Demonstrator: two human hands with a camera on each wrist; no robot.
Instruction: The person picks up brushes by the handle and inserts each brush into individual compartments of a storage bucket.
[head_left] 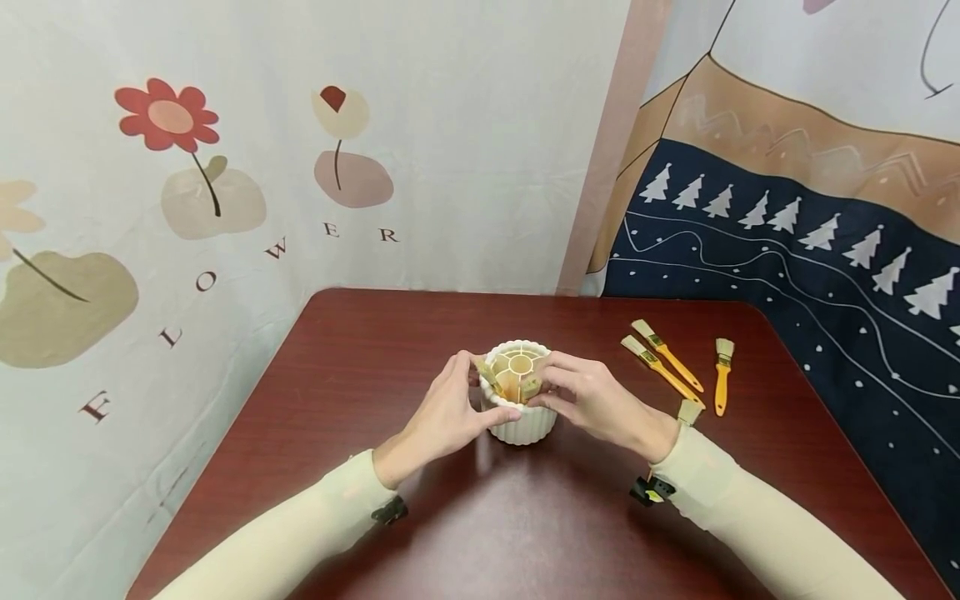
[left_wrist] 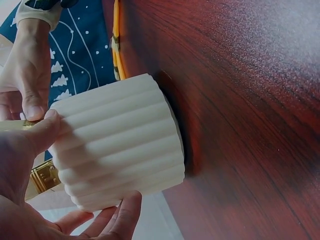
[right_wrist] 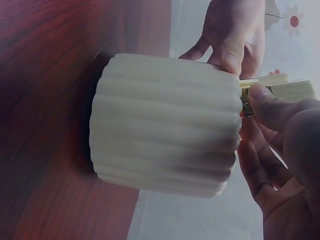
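Observation:
A white ribbed pot (head_left: pixel 522 427) stands on the table, its mouth split by a divider with a central ring. My left hand (head_left: pixel 453 402) grips the pot's left side, thumb near the front rim and fingers around the wall. With the thumb and fingers of my right hand (head_left: pixel 588 392) I pinch a paintbrush (right_wrist: pixel 295 91) near its metal band, bristles up, its handle down inside the pot. Another paintbrush (head_left: pixel 489 375) leans in the pot by my left fingers, its band (left_wrist: pixel 46 176) just above the rim. The handles are mostly hidden by the pot.
To the right lie several paintbrushes with yellow handles, among them a single paintbrush (head_left: pixel 722 375) and a paintbrush (head_left: pixel 690 411) partly hidden behind my right wrist. The dark red table (head_left: pixel 360 350) meets a printed cloth (head_left: pixel 465 150) at its back edge.

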